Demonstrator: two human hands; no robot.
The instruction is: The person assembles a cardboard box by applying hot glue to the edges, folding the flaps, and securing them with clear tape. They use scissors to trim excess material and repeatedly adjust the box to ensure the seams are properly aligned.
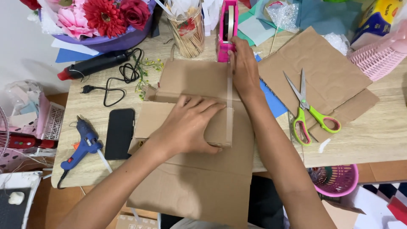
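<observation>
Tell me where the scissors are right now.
In the head view, the green-handled scissors lie closed on a flat cardboard sheet on the table's right side, just right of the right hand and below the pink basket.

Left hand [186, 127] and right hand [243, 70]: bare, no gloves, rings or watch; both forearms unsleeved to frame edge.
</observation>
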